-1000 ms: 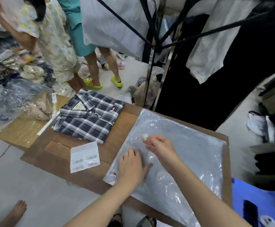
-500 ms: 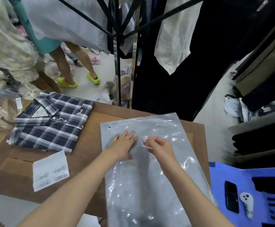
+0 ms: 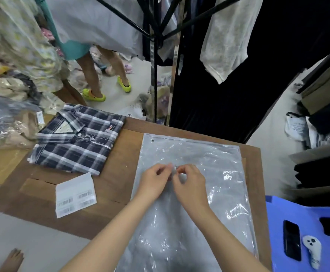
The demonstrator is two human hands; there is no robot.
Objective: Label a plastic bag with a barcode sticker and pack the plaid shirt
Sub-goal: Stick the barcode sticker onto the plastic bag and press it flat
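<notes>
A clear plastic bag (image 3: 205, 154) lies flat on the brown cardboard work surface (image 3: 121, 165). Over the bag's middle, my left hand (image 3: 156, 179) and my right hand (image 3: 191, 183) meet, and their fingertips pinch a small white barcode sticker (image 3: 174, 168) between them. The folded dark plaid shirt (image 3: 75, 140) rests on the cardboard to the left of the bag. A white sheet of barcode stickers (image 3: 74, 195) lies in front of the shirt.
A blue plastic stool (image 3: 305, 222) at the right holds a black phone (image 3: 291, 240) and a white controller (image 3: 312, 250). Two people (image 3: 93, 75) stand beyond the surface. A black clothes rack (image 3: 154, 36) with hanging garments rises behind. Bagged goods (image 3: 9, 124) pile at the left.
My left hand has lifted off the bag and come up to join my right hand on the sticker. The view has swung so the bag lies straight ahead.
</notes>
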